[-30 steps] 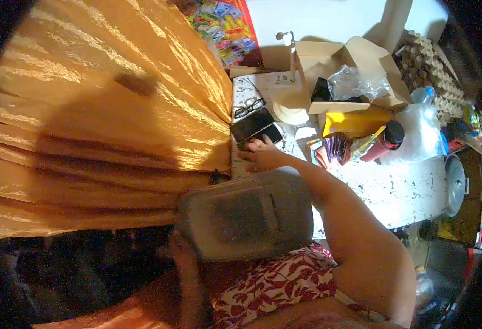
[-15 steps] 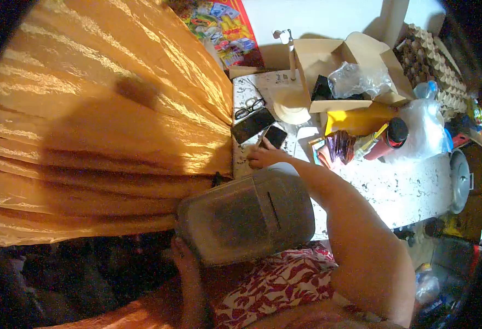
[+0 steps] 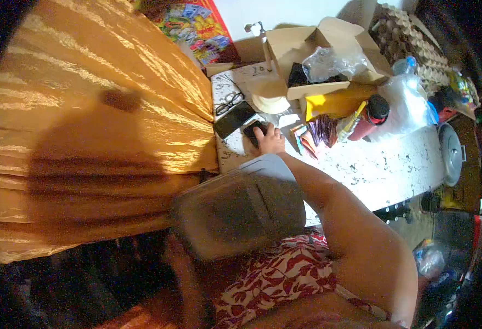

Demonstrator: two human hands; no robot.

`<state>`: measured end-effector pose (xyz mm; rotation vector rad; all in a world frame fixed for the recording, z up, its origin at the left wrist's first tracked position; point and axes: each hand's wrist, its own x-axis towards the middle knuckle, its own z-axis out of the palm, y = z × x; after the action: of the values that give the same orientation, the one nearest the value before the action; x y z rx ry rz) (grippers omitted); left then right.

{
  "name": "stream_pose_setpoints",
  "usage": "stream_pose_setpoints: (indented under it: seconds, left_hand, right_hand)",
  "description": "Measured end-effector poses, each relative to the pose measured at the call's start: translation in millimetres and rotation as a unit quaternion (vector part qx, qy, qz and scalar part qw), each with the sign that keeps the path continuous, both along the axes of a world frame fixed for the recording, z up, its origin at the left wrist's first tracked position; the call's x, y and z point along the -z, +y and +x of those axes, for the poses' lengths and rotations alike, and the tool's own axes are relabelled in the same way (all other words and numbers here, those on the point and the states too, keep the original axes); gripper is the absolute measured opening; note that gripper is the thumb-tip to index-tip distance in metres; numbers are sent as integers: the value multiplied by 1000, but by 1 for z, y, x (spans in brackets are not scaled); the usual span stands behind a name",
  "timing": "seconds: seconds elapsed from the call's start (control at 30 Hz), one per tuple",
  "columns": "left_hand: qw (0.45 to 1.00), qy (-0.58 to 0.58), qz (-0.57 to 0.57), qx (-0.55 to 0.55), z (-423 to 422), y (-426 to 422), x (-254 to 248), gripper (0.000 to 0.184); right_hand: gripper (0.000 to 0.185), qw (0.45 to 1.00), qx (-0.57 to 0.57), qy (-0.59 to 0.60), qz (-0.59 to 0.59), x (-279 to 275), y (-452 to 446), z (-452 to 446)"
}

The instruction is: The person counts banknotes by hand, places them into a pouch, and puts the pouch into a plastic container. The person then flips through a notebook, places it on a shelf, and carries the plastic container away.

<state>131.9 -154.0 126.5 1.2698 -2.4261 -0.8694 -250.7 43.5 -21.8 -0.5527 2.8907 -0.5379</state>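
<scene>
A large translucent grey plastic container (image 3: 235,208) is tilted in front of my body. My left hand (image 3: 179,253) supports it at its lower left edge, in shadow. Beyond the container, my right hand (image 3: 271,139) reaches over the table, its fingers around a small dark phone (image 3: 255,131) lying on the surface. A larger black phone (image 3: 235,119) rests just left of it, with a pair of glasses (image 3: 230,103) behind. Near my right hand stands a bundle of purple and brown packets (image 3: 323,130).
An orange curtain (image 3: 98,131) hangs at left. At the back are an open cardboard box (image 3: 328,41) holding clear plastic, and egg trays (image 3: 411,46). A dark-capped red bottle (image 3: 370,118), a plastic bag (image 3: 405,107) and a metal lid (image 3: 449,154) are at right.
The view has shifted, so the table things appear further left and higher. My right hand has moved from beside the small phone onto it. The container stays against my left hand.
</scene>
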Motion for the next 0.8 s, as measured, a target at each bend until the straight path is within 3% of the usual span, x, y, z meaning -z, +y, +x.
stream_pose_setpoints:
  seconds: [0.03,0.17,0.23,0.37,0.43,0.53,0.67,0.73,0.8]
  left_hand:
    - [1000,-3,8,-2,-7,4,-10,49]
    - [1000,-17,-1,-14,-6,1,2,48]
    - [991,12,-131,15,3,-10,27,49]
    - [998,33,-50,-6,-3,-3,21,54]
    - [996,77,38,-24,-4,-1,15,56]
    - [996,74,54,-16,-9,-10,17,58]
    - [998,26,12,-56,-10,-2,5,59]
    - [996,65,46,31,-13,7,-10,59]
    - [998,52,46,-2,-16,7,-9,58]
  right_hand:
    - [72,999,13,-40,13,-6,-1,-6]
    - [69,998,29,-48,-3,-18,5,-21]
    - [67,995,34,-86,-38,-17,13,-33]
    - [69,999,18,-21,-46,-37,26,-5]
    - [65,997,-6,-59,-39,-35,26,0]
    - [57,995,-76,-49,43,-11,22,2]
    - [57,988,-115,-90,57,-17,4,4]
    - [54,987,-106,-110,48,-31,3,3]
    - [52,986,-96,-127,39,-36,1,3]
